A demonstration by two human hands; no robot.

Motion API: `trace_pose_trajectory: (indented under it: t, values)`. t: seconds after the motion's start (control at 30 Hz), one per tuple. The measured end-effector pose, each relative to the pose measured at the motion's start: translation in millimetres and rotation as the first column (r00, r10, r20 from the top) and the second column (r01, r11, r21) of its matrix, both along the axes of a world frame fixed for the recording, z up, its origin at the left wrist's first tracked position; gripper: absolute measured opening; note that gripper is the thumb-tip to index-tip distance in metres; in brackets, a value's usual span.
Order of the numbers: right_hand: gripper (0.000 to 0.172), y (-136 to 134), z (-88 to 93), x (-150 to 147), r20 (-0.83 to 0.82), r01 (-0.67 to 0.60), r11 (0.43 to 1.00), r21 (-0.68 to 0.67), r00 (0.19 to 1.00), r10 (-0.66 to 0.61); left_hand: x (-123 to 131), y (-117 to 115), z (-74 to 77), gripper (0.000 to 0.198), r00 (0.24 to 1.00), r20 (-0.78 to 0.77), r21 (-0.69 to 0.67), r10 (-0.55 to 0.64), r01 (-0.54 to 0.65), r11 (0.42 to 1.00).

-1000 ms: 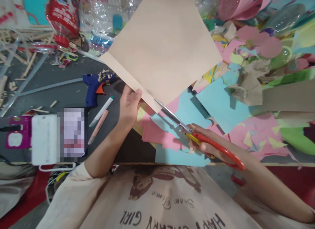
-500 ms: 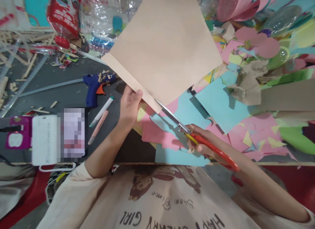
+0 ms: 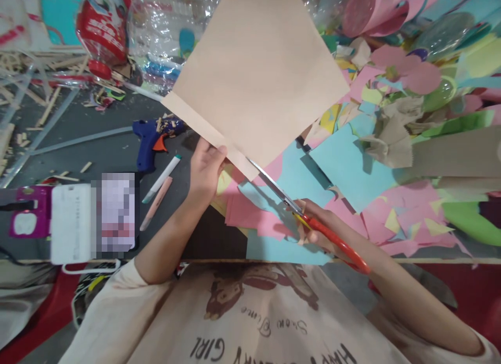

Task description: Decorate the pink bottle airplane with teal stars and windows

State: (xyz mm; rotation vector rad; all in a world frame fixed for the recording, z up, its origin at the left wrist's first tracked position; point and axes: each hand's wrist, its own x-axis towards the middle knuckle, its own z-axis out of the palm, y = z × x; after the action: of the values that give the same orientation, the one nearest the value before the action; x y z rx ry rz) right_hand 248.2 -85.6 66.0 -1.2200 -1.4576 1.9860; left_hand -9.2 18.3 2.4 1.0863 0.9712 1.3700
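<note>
A large sheet of tan paper (image 3: 258,77) is held up over the table, with a folded strip along its lower left edge. My left hand (image 3: 207,163) pinches that strip, thumb on top and fingers beneath. Red-handled scissors (image 3: 336,241) are gripped in my right hand (image 3: 317,223), some of whose fingers are hidden behind the handles. The scissors' metal blades reach up to the left and meet the paper near its bottom corner, by the fold.
Left of the paper lie a blue glue gun (image 3: 146,142), two markers (image 3: 162,176), a phone (image 3: 117,212) and a white power bank (image 3: 70,223). A red-labelled bottle (image 3: 102,35) is farther back. Coloured paper scraps (image 3: 410,218) and a crumpled brown paper (image 3: 395,129) cover the right side.
The paper has turned slightly, its left corner dropping a little. The scissors' handles have swung slightly left in my right hand. My left hand keeps its pinch.
</note>
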Motion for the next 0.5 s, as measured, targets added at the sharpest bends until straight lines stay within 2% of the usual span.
trace_pose_trajectory:
  t: [0.1, 0.23, 0.4, 0.5]
  values:
    - [0.057, 1, 2.6, 0, -0.019, -0.035, 0.999, 0.034, 0.999, 0.035, 0, -1, 0.7, 0.042, 1.000, -0.007, 0.022, -0.029, 0.029, 0.999]
    - [0.055, 5, 11.1, 0, 0.000, -0.106, 0.994, 0.022, 0.994, 0.106, 2, -5, 3.2, 0.049, 0.998, -0.036, 0.006, -0.051, 0.051, 0.999]
    - [0.052, 11, 23.6, -4, -0.081, -0.128, 0.991, -0.037, 0.989, 0.125, 4, -10, 5.4, 0.057, 0.995, -0.065, -0.027, -0.075, 0.073, 0.997]
    - [0.051, 11, 23.8, -6, -0.083, -0.126, 0.990, -0.061, 0.989, 0.121, 5, -12, 6.8, 0.052, 0.994, -0.049, -0.032, -0.101, 0.099, 0.995]
